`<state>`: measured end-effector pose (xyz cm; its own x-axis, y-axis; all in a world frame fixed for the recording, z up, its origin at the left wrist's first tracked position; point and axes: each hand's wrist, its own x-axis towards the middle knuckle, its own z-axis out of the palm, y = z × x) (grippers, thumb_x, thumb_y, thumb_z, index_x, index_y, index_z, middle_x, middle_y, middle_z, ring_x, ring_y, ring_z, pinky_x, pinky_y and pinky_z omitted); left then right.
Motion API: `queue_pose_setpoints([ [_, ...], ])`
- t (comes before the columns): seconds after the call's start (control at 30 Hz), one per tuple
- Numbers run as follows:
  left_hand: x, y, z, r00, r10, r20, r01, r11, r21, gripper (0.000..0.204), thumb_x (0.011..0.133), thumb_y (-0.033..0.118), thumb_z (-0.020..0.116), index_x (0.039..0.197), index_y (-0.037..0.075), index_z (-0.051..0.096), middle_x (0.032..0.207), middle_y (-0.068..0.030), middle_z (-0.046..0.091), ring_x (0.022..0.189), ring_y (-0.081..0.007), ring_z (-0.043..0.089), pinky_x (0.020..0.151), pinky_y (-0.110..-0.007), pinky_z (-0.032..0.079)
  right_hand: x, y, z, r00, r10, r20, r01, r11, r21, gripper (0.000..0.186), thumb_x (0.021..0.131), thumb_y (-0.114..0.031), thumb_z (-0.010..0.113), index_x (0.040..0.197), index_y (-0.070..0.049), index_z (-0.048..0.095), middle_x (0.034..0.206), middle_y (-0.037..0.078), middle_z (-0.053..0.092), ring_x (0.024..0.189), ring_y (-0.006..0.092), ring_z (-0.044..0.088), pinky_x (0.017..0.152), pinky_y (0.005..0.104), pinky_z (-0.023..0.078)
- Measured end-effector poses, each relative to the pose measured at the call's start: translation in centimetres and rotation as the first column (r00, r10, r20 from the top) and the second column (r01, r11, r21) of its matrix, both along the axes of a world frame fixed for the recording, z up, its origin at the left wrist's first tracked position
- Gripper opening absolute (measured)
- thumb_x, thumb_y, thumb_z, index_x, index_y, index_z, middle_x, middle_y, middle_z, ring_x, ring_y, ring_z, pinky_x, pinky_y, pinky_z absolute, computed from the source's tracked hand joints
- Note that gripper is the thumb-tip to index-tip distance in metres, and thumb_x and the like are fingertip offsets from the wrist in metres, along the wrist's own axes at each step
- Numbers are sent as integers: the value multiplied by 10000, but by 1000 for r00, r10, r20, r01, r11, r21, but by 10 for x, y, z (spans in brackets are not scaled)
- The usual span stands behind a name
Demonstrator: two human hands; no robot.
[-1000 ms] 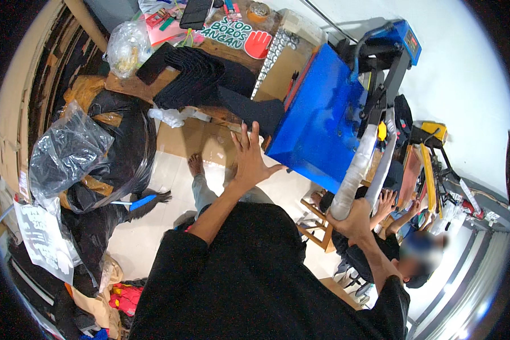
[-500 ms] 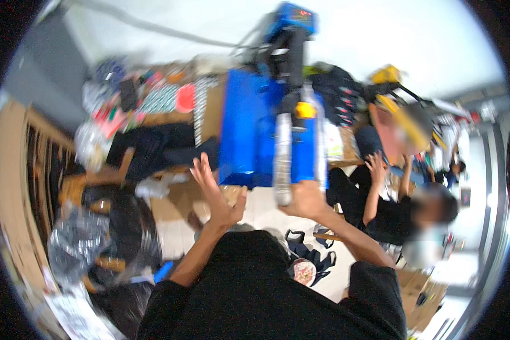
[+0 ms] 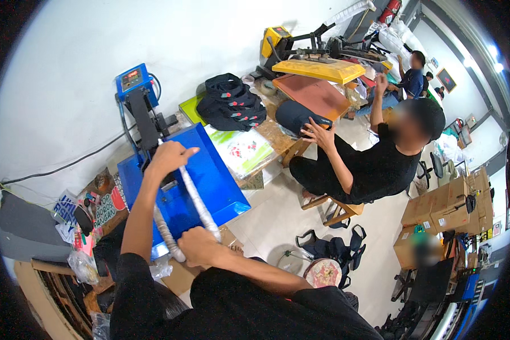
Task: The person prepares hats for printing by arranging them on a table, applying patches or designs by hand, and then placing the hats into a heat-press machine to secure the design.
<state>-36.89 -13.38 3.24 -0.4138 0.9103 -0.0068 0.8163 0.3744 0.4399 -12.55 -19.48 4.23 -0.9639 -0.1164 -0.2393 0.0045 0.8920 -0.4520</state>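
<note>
A blue heat press (image 3: 221, 192) with a small control box (image 3: 133, 79) stands against the wall. My right hand (image 3: 204, 246) grips the lower end of its handle (image 3: 194, 201), two long bars wrapped in pale tape. My left hand (image 3: 170, 158) lies over the upper part of the handle near the black arm, thumb sticking out to the right; its other fingers are mostly hidden. Beside the press are a pile of dark caps (image 3: 229, 105) and a printed sheet (image 3: 241, 153) on the bench.
A seated co-worker (image 3: 379, 170) holds a dark cap (image 3: 292, 119) at a yellow press (image 3: 317, 71). More people (image 3: 413, 79) sit farther back. A round stool (image 3: 323, 272), black straps (image 3: 334, 249) and cardboard boxes (image 3: 436, 209) are at the right, plastic bags (image 3: 85, 266) at the left.
The view has swung right, bringing the yellow press and co-worker into fuller view. My left hand has moved from open in the air up onto the blue press's handle; my right still grips it.
</note>
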Motion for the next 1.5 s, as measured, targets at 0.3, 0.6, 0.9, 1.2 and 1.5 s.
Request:
queue_pose_setpoints([
  [0.3, 14, 30, 8, 980, 199, -2, -198, 976, -92, 718, 913, 619, 504, 504, 61, 694, 481, -133, 586, 606, -349, 659, 723, -423, 529, -15, 23, -18, 988, 119, 101, -109, 989, -99, 223, 688, -172, 720, 822, 5, 733, 830, 201, 713, 798, 351, 711, 717, 412, 567],
  [0.6, 10, 28, 7, 991, 135, 1, -135, 987, -88, 712, 947, 550, 510, 535, -19, 624, 543, -205, 583, 598, -407, 622, 666, -466, 496, -11, 21, -27, 987, 158, -42, -162, 973, -162, 231, 624, -183, 738, 736, 18, 718, 694, 215, 676, 674, 337, 703, 616, 418, 558],
  [0.9, 12, 37, 10, 986, 144, -88, -152, 984, -91, 697, 966, 524, 497, 597, -61, 586, 643, -269, 584, 681, -439, 626, 659, -508, 475, -2, 20, -39, 987, 72, -144, -96, 981, -168, 237, 638, -148, 731, 801, 24, 726, 750, 210, 690, 733, 351, 707, 653, 419, 558],
  [1.2, 17, -15, 67, 963, -81, 258, -75, 838, 541, 336, 989, 308, 565, 940, -7, 673, 899, -145, 715, 815, -233, 677, 765, -363, 513, -11, 25, 66, 984, 176, 22, -173, 980, -102, 320, 657, -281, 730, 771, 18, 736, 774, 229, 697, 801, 378, 705, 742, 453, 562],
  [1.5, 171, -365, -70, 141, 167, 976, -966, -191, 173, 389, 1020, 390, 476, 1095, 39, 625, 1065, -108, 670, 931, -203, 594, 863, -368, 456, -11, -8, 78, 998, 64, 18, -66, 985, 159, 557, 693, -516, 734, 696, 40, 709, 649, 216, 667, 685, 388, 692, 697, 445, 560],
])
